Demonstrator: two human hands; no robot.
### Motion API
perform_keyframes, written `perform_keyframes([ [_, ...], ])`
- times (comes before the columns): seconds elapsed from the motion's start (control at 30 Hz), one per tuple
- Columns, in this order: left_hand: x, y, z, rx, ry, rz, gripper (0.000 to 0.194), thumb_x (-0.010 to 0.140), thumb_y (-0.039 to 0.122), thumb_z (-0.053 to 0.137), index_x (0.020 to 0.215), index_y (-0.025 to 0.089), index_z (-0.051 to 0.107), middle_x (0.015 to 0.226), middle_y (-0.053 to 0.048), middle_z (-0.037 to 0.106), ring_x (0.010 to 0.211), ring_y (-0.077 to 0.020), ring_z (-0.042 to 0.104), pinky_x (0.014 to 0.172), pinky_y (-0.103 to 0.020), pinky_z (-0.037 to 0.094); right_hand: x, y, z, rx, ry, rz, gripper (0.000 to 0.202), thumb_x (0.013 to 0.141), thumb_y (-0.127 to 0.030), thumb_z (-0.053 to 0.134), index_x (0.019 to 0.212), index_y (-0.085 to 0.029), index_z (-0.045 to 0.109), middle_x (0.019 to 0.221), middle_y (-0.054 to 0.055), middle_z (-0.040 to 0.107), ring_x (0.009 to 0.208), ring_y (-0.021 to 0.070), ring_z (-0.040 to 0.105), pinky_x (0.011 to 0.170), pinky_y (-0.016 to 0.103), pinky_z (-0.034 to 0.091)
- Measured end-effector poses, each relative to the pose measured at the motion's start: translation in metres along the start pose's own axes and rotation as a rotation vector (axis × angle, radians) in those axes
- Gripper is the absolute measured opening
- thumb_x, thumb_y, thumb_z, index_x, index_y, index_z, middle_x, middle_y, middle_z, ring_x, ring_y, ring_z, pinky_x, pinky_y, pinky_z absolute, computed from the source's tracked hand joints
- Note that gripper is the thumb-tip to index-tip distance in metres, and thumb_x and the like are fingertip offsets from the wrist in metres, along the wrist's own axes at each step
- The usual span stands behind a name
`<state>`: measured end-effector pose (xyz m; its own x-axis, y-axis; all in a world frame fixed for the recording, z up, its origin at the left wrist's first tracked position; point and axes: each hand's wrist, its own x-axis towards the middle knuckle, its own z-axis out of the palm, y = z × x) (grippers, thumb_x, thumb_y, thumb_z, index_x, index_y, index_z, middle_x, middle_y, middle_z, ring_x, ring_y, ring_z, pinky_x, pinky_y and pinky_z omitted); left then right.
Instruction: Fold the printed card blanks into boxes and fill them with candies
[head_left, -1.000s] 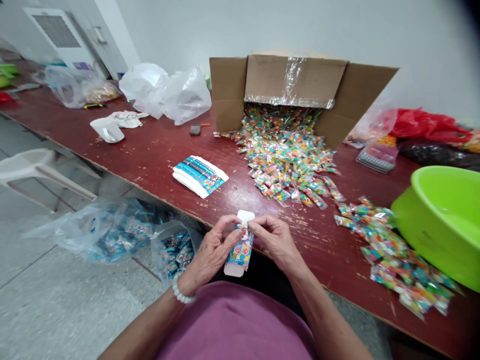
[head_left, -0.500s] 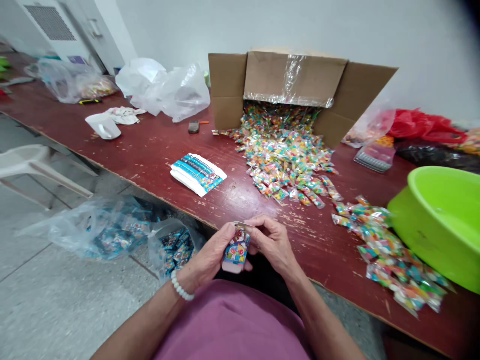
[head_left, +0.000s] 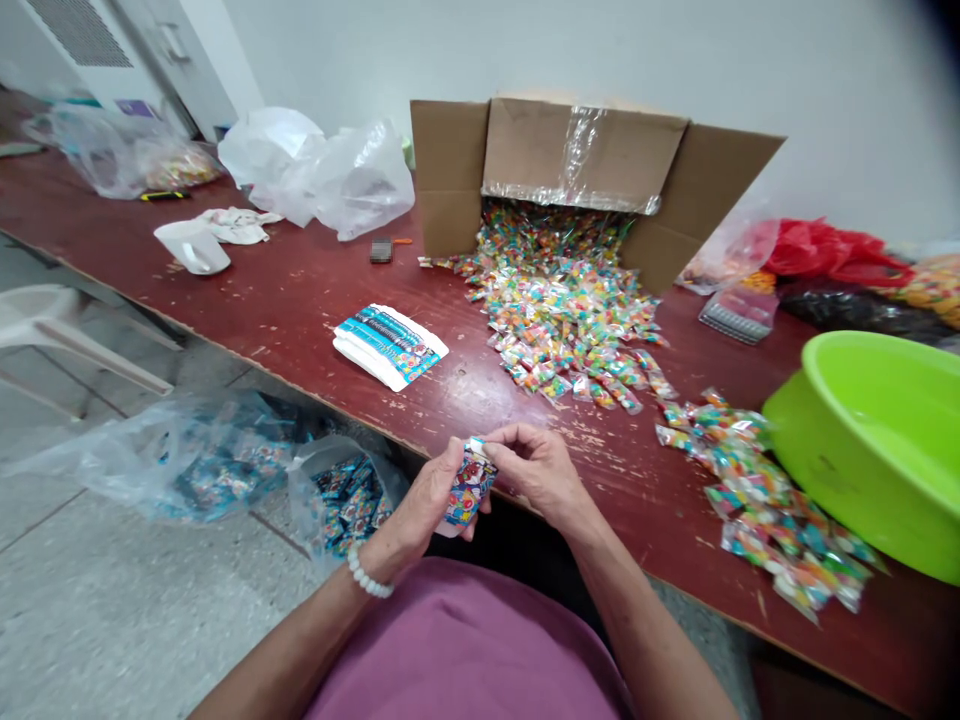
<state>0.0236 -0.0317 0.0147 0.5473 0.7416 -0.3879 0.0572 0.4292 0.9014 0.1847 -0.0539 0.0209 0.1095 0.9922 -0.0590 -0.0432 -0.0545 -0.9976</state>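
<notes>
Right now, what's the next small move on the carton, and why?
Probably press the white cardboard end flap inward with the right hand: its fingers are at that flap, and the left hand holds the small blue, colourfully printed cardboard carton.

Left forearm (head_left: pixel 300 622) and right forearm (head_left: pixel 641 605) converge forward, the wrists (head_left: pixel 587 532) behind the fingers (head_left: pixel 517 432), the hands nearly meeting before the torso (head_left: pixel 465 640). Left hand (head_left: pixel 418 508): thumb (head_left: pixel 448 462) uppermost, fingers curled beneath in a holding grip. Right hand (head_left: pixel 547 480): back turned upward, thumb and index finger pinched together just beside the left thumb's tip.
</notes>
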Motion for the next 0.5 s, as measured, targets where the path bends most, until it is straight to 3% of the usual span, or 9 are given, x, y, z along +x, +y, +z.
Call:
perform_keyframes([
  [0.1,-0.001,0.002,-0.004,0.044,-0.005,0.044,0.075,0.089,0.075,0.038,0.116,0.011,0.066,0.067,-0.005,0.065,0.044,-0.0109,0.055,0.043,-0.021,0.044,-0.005,-0.005,0.0,0.005,-0.058,-0.065,0.018,0.086,-0.038,0.069,0.084,-0.02,0.073,0.075,0.003,0.073,0.062,0.017,0.066,0.058,0.027,0.051],
  [0.2,-0.002,0.004,-0.005,0.037,0.002,0.05,0.073,0.09,0.072,0.04,0.134,0.015,0.057,0.068,-0.003,0.064,0.045,-0.0113,0.056,0.042,-0.021,0.044,-0.013,-0.009,0.0,-0.096,-0.156,-0.222,0.019,0.092,-0.037,0.063,0.086,-0.024,0.075,0.097,0.005,0.074,0.09,0.0211,0.069,0.081,0.033,0.054],
  [0.33,0.003,0.006,-0.002,-0.052,0.018,0.023,0.067,0.089,0.068,0.05,0.136,0.02,0.052,0.076,-0.003,0.066,0.052,-0.0131,0.06,0.044,-0.022,0.047,-0.01,-0.002,-0.007,-0.275,-0.155,-0.303,0.017,0.095,-0.034,0.06,0.098,-0.028,0.075,0.1,0.004,0.071,0.095,0.0211,0.066,0.088,0.035,0.051],
  [0.43,0.014,0.009,-0.002,-0.19,0.004,-0.006,0.05,0.086,0.055,0.063,0.122,0.022,0.055,0.084,-0.002,0.068,0.061,-0.0137,0.064,0.053,-0.024,0.052,0.016,0.008,-0.032,-0.485,-0.034,-0.312,0.021,0.097,-0.032,0.055,0.102,-0.027,0.075,0.102,0.005,0.072,0.098,0.0224,0.066,0.092,0.037,0.049],
  [0.5,0.022,0.013,-0.005,-0.241,0.012,0.012,0.039,0.083,0.045,0.071,0.111,0.02,0.059,0.09,-0.002,0.069,0.069,-0.0127,0.065,0.061,-0.023,0.053,0.04,0.013,-0.056,-0.666,0.281,-0.277,0.023,0.094,-0.028,0.055,0.107,-0.02,0.073,0.111,0.01,0.071,0.106,0.0255,0.063,0.097,0.039,0.047],
])
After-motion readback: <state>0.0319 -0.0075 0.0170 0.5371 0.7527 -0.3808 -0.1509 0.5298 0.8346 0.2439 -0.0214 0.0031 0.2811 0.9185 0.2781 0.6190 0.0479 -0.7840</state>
